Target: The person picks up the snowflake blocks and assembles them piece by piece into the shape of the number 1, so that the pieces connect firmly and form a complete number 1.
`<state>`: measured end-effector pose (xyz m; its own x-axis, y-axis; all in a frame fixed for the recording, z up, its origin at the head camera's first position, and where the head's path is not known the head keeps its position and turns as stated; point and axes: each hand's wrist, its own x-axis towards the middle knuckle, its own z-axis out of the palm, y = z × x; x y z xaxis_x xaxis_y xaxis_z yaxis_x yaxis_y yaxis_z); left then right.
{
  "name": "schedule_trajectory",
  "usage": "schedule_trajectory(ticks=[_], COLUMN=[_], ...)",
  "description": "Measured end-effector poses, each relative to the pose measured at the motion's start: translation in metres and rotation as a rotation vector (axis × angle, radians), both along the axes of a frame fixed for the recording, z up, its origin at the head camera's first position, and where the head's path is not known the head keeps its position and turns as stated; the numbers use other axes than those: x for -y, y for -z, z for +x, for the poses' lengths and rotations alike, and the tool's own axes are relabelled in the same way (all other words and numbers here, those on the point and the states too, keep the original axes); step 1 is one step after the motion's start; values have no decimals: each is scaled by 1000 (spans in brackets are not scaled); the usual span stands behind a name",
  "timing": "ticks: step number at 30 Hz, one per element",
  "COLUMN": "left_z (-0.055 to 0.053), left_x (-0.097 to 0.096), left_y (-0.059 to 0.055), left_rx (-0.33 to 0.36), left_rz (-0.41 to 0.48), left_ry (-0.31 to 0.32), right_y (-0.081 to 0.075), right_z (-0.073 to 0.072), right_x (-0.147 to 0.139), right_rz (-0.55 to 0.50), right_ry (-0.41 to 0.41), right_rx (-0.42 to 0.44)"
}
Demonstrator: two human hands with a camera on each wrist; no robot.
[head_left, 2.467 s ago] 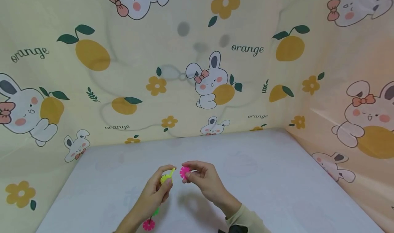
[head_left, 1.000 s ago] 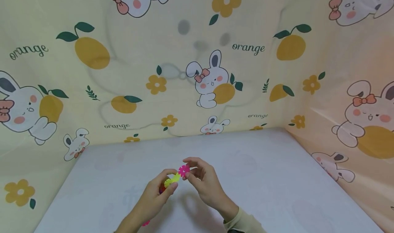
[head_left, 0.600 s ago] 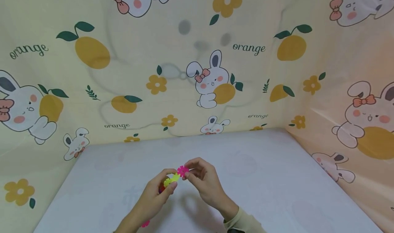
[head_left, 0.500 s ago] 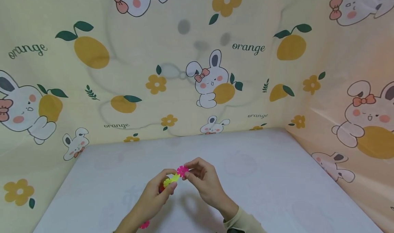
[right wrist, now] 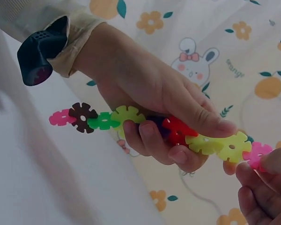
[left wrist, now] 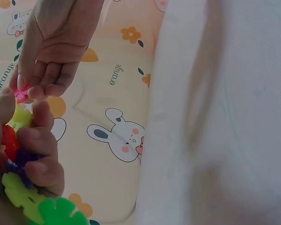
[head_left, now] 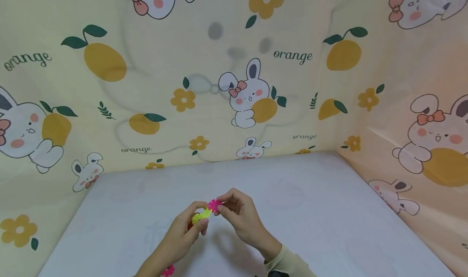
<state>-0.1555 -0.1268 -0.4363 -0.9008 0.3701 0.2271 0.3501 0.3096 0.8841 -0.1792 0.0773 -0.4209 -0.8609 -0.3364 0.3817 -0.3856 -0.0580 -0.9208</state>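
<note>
My left hand (head_left: 183, 230) grips a chain of slotted plastic snowflake discs near its far end, thumb over a yellow disc (head_left: 199, 217). In the right wrist view the chain runs through the curled fingers: yellow, a red disc (right wrist: 178, 132), purple partly hidden, yellow-green, a green disc (right wrist: 103, 121), a dark disc (right wrist: 83, 117) and a pink end disc (right wrist: 61, 117). My right hand (head_left: 243, 216) pinches another pink disc (right wrist: 259, 153) between thumb and fingertips. That disc's edge meets the outermost yellow disc (right wrist: 235, 145). Both hands are raised over the table.
A white-covered table (head_left: 310, 212) spreads beneath the hands. A cream curtain (head_left: 161, 66) printed with rabbits and oranges stands behind it and along the sides. A black wrist device (right wrist: 40, 51) sits at the left sleeve.
The pink disc in my right hand, apart from the chain at first, has come left against the outer yellow disc. The chain's lower pink end has moved slightly left and down.
</note>
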Motion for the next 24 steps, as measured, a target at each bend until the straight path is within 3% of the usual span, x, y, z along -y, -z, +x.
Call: schedule_trajectory(ticks=[7,16,24], left_z=[2,2,1], left_x=[2,2,2], left_y=[-2,-3,-2], left_rx=[-15,14,-14], left_rz=[22,36,33], left_ry=[25,34,45], right_y=[2,7,9], right_z=[-1,-4,-4], right_x=[1,1,0], right_rz=[-50,-112,-131], right_ry=[-41,-87,-90], right_rx=[1,12,-3])
